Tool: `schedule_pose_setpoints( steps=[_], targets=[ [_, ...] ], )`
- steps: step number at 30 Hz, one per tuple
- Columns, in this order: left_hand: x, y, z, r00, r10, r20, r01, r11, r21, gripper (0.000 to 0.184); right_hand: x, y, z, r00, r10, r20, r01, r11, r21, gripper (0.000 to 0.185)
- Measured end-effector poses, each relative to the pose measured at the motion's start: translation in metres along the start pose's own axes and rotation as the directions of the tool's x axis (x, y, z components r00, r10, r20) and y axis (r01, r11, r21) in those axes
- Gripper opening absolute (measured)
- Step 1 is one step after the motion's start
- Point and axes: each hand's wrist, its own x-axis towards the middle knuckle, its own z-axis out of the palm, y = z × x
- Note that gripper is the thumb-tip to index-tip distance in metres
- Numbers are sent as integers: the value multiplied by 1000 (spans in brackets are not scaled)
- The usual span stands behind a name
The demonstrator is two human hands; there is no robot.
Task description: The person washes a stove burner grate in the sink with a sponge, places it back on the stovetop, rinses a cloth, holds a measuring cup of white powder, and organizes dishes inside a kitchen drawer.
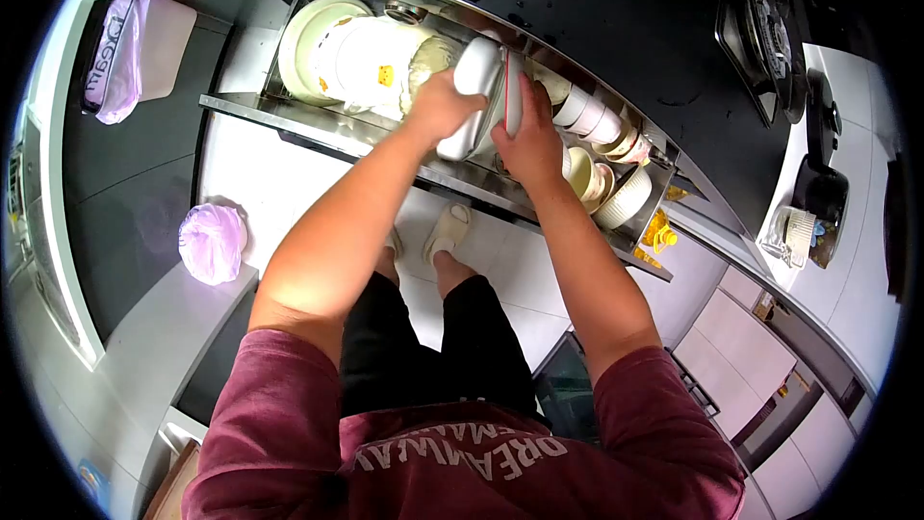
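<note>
Over an open drawer (332, 138), my left hand (448, 108) is closed around the side of a white rounded rectangular container (475, 63). My right hand (531, 140) grips a second white piece with a red line along its edge (514, 91), held upright right beside the first. Whether the two pieces are joined lower down is hidden by my fingers. To the left of my left hand, white and pale plates (298, 63) stand in the drawer. Close to my right hand are several bowls and cups (582, 114), some tipped on their sides.
A black countertop (616, 14) with water drops overhangs the drawer. At right are a stove (760, 34) and a yellow oil bottle (659, 233). Bins with purple liners stand at left, one low (212, 243), one higher (164, 48). My slippered feet (449, 231) are below the drawer.
</note>
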Motion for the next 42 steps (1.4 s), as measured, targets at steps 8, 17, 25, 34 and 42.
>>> schedule_pose_setpoints(
  steps=[8,17,25,34,42],
  targets=[
    [36,-29,-42,968,-89,236,183,892,-412,41,-2,-7,6,998,28,-52,-28,1000,2,76],
    [25,33,-60,975,-205,82,-4,354,935,84,-3,-16,27,994,-63,-88,60,997,-38,97],
    [-38,20,-64,952,260,-159,27,448,893,54,3,-27,28,1000,21,-5,-21,1000,-20,100],
    [-131,-48,-39,801,598,-26,-409,580,705,36,-73,-19,-20,967,-201,-158,217,972,91,55],
    [-99,-25,-43,763,640,-93,-403,582,706,36,-93,-26,-36,936,-231,-265,280,946,164,23]
  ],
)
